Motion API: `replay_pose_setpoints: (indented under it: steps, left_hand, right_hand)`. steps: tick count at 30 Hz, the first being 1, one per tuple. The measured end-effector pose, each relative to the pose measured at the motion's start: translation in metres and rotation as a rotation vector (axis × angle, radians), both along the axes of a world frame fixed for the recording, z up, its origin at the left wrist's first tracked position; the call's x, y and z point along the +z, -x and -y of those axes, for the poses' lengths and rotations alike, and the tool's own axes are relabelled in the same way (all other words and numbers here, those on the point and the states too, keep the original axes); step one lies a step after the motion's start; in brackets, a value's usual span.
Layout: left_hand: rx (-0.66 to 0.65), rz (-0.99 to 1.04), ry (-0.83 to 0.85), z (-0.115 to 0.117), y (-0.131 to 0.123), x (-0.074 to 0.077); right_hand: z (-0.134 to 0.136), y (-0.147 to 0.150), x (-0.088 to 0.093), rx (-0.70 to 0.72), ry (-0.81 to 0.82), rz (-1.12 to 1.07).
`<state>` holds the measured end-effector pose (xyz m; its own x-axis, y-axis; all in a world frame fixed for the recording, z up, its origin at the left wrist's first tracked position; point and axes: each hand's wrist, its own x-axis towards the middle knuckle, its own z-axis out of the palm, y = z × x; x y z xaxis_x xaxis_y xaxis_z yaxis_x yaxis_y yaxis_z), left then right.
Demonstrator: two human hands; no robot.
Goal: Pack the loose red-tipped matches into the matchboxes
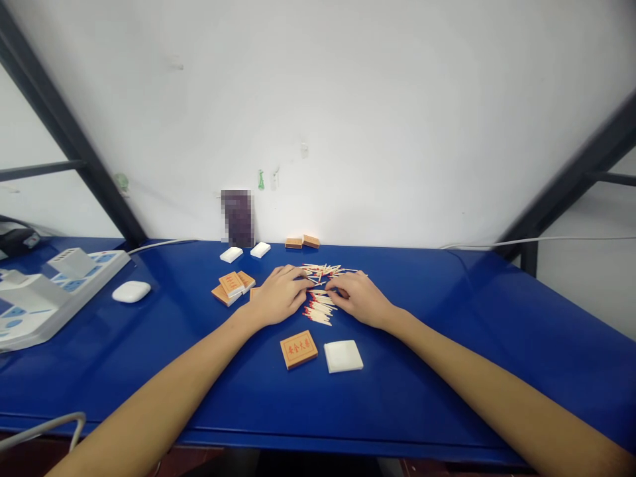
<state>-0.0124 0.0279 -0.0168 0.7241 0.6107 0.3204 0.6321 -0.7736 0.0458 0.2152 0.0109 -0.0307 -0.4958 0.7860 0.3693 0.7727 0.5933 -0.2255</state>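
On the blue table, a loose pile of red-tipped matches (325, 270) lies just beyond my hands. A roughly lined-up group of matches (320, 311) lies between them, nearer me. My left hand (279, 296) is curled at the left of the matches, thumb and fingers drawn together; what they hold is too small to make out. From the right, my right hand (362, 298) pinches at a match among the sticks. Closer to me lie an orange matchbox sleeve (299, 349) with red characters and a white matchbox tray (343, 356), side by side.
Several orange matchboxes (231, 285) are stacked left of my left hand. Two white trays (260, 250) and two brown-sided boxes (302, 242) sit by the wall, near a dark blurred-out object (239, 218). A white earphone case (131, 291) and power strip (106, 265) are at left.
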Motion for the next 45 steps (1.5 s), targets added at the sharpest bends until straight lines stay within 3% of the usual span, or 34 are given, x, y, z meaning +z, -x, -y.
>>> replay_pose_setpoints:
  steps: [8, 27, 31, 37, 45]
  left_hand:
    - [-0.037, -0.020, 0.041, -0.0006, 0.0002, 0.0017]
    - [-0.046, -0.037, 0.185, 0.0046, 0.0027, 0.0078]
    - [-0.073, 0.024, 0.167, 0.0051, 0.0024, 0.0095]
    - [0.027, -0.048, 0.095, 0.0024, 0.0008, 0.0046]
    - [0.001, -0.088, 0.094, 0.0028, 0.0000, 0.0045]
  right_hand:
    - [0.0021, 0.0003, -0.0011, -0.068, -0.043, 0.053]
    - [0.0014, -0.0005, -0.0006, 0.011, -0.069, 0.027]
    - [0.0029, -0.0003, 0.0003, 0.019, -0.077, 0.028]
    - [0.0044, -0.0006, 0.0010, -0.072, -0.101, 0.049]
    - [0.0012, -0.0014, -0.0008, -0.022, -0.093, 0.104]
